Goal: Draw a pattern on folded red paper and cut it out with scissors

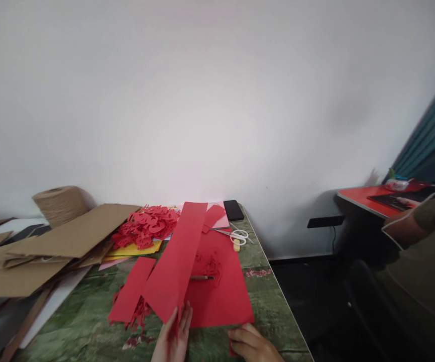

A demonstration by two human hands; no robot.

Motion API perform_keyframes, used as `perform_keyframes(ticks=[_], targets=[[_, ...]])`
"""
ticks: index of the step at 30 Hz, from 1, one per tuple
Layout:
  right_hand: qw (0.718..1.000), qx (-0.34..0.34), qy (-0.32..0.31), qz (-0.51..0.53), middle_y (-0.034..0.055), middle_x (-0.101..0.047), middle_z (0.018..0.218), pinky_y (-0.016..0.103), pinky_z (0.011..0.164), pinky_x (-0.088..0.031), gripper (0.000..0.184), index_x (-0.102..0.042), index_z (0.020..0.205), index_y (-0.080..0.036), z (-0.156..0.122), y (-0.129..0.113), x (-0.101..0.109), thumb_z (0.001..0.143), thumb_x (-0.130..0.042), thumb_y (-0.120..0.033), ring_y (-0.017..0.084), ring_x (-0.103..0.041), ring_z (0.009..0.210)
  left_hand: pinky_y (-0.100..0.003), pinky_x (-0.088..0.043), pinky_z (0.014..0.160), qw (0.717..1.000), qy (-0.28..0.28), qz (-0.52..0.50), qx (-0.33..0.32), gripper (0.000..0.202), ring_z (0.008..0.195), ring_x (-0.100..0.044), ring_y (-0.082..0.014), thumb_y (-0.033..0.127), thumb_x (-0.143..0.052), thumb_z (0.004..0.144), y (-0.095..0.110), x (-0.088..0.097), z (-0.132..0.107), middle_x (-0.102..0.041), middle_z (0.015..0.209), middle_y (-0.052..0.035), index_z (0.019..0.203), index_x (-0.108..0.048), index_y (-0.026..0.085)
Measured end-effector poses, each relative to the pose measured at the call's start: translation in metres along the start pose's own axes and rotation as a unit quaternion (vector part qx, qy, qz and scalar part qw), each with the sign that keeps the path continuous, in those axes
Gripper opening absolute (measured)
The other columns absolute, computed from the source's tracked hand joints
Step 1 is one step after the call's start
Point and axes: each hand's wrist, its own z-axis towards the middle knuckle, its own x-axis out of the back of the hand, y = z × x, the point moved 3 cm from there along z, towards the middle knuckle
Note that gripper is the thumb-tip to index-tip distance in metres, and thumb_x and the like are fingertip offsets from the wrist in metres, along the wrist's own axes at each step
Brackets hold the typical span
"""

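Observation:
My left hand is closed on the near end of a long folded sheet of red paper, which rises away from me above the table. Beneath it a flat red sheet carries a craft knife or similar slim pen-like tool and small red cuttings. My right hand is by that sheet's near right corner, fingers curled around a small red paper piece, mostly hidden. Left of the folded sheet, a red paper strip lies over more red cuttings.
White-handled scissors, a small yellow item and a black phone lie at the back right. A pile of red cut-outs, cardboard and a twine spool fill the left. A person is at a red table.

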Motion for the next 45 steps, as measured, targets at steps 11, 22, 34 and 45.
perform_keyframes(ticks=[11,22,34,45], targets=[[0.942,-0.185,0.219,0.177,0.0093,-0.069,0.079,0.035,0.074,-0.049,0.023,-0.067,0.074,-0.017,0.088,0.046,0.036,0.071,-0.047,-0.006,0.020,-0.063,0.077,-0.033,-0.042,0.093,1.000,-0.012,0.024,-0.001,0.042,0.086,-0.064,-0.0176,-0.005,-0.034,0.077,0.000,-0.002,0.005,-0.071,0.083,-0.0088,0.069,-0.071,0.014],[0.962,-0.238,0.121,0.052,0.0100,-0.062,0.098,0.044,0.088,-0.041,0.026,-0.066,0.089,-0.020,0.036,0.012,0.038,0.064,-0.069,-0.026,0.027,-0.055,0.097,-0.033,-0.040,0.095,0.999,-0.008,0.029,-0.010,0.038,0.099,-0.058,-0.0185,-0.007,-0.040,0.072,0.000,-0.005,-0.001,-0.070,0.086,-0.0071,0.073,-0.070,0.016],[0.974,-0.193,0.115,-0.008,0.0005,-0.059,0.073,0.027,0.066,-0.041,0.014,-0.061,0.067,-0.021,0.024,0.002,0.028,0.074,-0.057,-0.010,0.015,-0.054,0.071,-0.036,-0.038,0.096,0.999,0.012,0.033,-0.015,0.038,0.092,-0.062,-0.0195,-0.010,-0.040,0.071,0.004,-0.014,-0.007,-0.070,0.084,-0.0094,0.075,-0.070,0.013],[0.986,-0.089,0.111,-0.085,-0.0001,-0.059,0.068,0.024,0.060,-0.043,0.015,-0.055,0.070,-0.020,0.016,-0.003,0.010,0.074,-0.050,-0.007,0.015,-0.055,0.065,-0.032,-0.045,0.090,1.000,0.011,0.026,-0.001,0.031,0.088,-0.063,-0.0195,-0.008,-0.047,0.069,0.005,-0.015,-0.011,-0.070,0.081,-0.0081,0.075,-0.069,0.013]])
